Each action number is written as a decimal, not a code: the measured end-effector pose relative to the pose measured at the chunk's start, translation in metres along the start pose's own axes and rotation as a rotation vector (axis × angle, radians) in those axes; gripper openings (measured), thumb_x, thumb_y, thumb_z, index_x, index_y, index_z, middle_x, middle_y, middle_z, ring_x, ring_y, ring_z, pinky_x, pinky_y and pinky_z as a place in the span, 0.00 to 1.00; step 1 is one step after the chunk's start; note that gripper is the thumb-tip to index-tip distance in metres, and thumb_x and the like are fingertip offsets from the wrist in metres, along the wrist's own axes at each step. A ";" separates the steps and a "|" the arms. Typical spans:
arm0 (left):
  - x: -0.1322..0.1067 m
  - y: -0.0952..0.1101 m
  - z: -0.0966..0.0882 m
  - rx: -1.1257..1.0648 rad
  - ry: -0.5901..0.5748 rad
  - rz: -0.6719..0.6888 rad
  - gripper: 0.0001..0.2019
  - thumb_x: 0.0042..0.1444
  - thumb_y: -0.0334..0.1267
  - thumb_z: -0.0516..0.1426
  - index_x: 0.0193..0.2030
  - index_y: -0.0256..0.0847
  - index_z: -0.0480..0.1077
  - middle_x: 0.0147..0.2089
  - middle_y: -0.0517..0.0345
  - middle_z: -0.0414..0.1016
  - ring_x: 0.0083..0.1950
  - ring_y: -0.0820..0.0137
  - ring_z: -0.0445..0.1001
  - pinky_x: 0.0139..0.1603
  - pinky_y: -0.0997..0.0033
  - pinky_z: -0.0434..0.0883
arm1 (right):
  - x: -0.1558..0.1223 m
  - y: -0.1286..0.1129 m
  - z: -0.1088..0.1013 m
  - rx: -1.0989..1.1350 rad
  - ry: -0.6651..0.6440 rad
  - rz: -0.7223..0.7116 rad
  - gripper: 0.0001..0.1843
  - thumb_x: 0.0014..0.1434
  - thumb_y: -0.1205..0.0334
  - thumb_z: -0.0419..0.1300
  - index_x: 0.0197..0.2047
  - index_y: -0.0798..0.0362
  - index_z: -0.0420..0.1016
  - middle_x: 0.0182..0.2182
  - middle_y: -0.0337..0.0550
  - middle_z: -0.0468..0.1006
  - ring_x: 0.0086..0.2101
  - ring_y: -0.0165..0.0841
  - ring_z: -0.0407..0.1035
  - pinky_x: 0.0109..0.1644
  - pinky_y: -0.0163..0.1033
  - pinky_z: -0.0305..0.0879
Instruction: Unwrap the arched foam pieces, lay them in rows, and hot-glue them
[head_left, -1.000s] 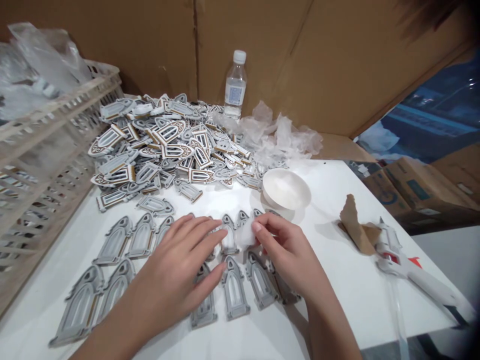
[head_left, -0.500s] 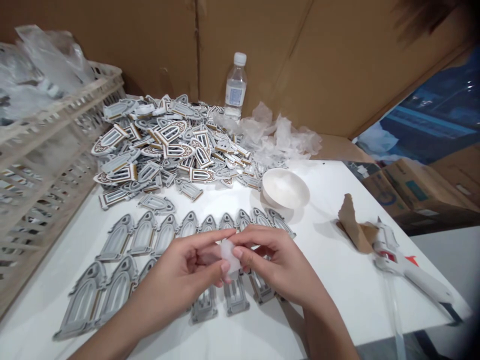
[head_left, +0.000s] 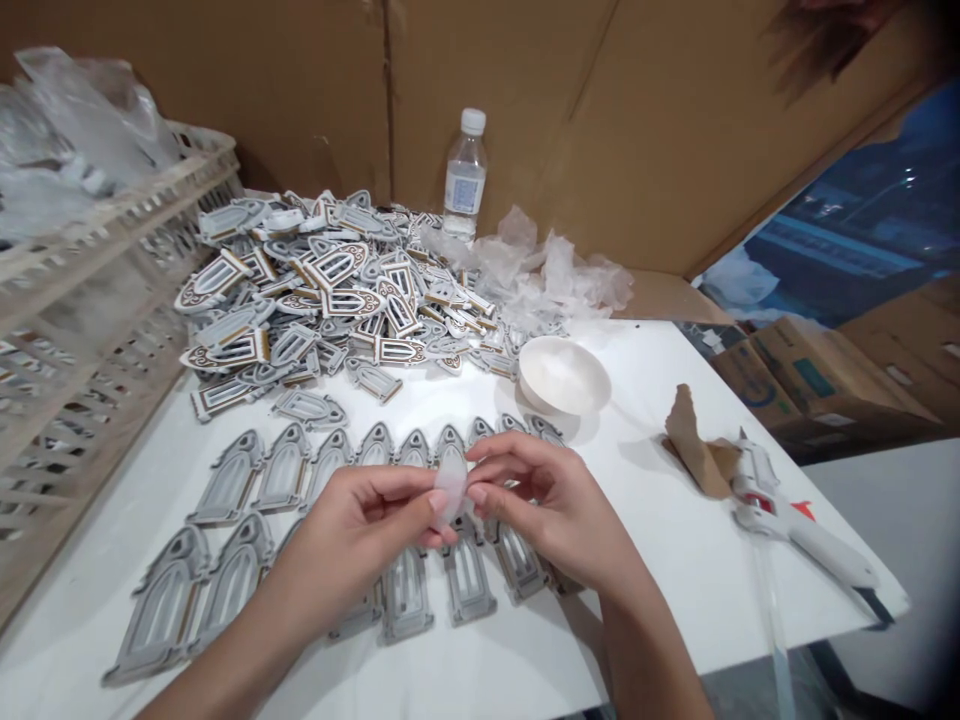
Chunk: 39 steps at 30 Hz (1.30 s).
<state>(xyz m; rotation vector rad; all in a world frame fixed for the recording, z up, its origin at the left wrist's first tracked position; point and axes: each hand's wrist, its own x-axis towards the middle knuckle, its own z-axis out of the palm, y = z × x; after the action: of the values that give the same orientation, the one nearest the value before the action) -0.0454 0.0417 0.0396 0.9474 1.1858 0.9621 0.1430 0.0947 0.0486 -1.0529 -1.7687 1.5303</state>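
Between both hands is a small translucent white piece (head_left: pixel 451 484), pinched near its edges; its exact kind does not show. My left hand (head_left: pixel 379 515) grips its left side between thumb and fingers. The thumb and fingertips of my right hand (head_left: pixel 536 500) are closed at its right side. Below and behind the hands, grey arched window-shaped pieces (head_left: pixel 234 478) lie in two rows on the white table (head_left: pixel 645 560). The hands hide part of these rows. Farther back, many similar pieces form a loose pile (head_left: pixel 337 290).
A white bowl (head_left: pixel 564 375) stands behind the rows. At right lie a hot glue gun (head_left: pixel 795 530) and torn brown cardboard (head_left: pixel 697 445). A plastic crate (head_left: pixel 112 270) borders the left. A water bottle (head_left: pixel 465 180) and crumpled plastic film (head_left: pixel 555 270) are at the back.
The translucent piece now stands more upright and shows more of its length. My right fingers have spread slightly and shifted around its right edge. The whole view has shifted a little.
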 end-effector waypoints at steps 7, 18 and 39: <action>0.001 0.006 0.000 -0.016 0.109 0.015 0.11 0.51 0.44 0.65 0.36 0.38 0.78 0.27 0.58 0.80 0.27 0.75 0.77 0.30 0.81 0.75 | 0.004 0.003 -0.008 -0.107 0.388 -0.036 0.03 0.57 0.65 0.62 0.35 0.52 0.78 0.33 0.39 0.78 0.33 0.29 0.72 0.33 0.31 0.67; 0.000 0.005 0.000 -0.006 0.180 0.007 0.14 0.47 0.43 0.67 0.38 0.37 0.75 0.28 0.58 0.79 0.28 0.74 0.77 0.30 0.80 0.75 | 0.010 0.010 -0.010 -0.326 0.292 0.026 0.09 0.56 0.72 0.56 0.39 0.52 0.71 0.34 0.38 0.77 0.36 0.31 0.72 0.36 0.33 0.66; -0.002 0.006 0.001 0.010 0.161 0.030 0.14 0.48 0.44 0.66 0.37 0.38 0.75 0.28 0.58 0.79 0.27 0.73 0.77 0.30 0.77 0.75 | 0.014 0.024 -0.008 -0.708 0.257 -0.061 0.16 0.57 0.73 0.56 0.47 0.52 0.75 0.44 0.42 0.73 0.42 0.35 0.69 0.46 0.40 0.64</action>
<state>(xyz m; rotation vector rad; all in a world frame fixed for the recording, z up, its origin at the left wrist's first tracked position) -0.0449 0.0415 0.0456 0.9114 1.3157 1.0737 0.1464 0.1117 0.0250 -1.4217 -2.1707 0.6754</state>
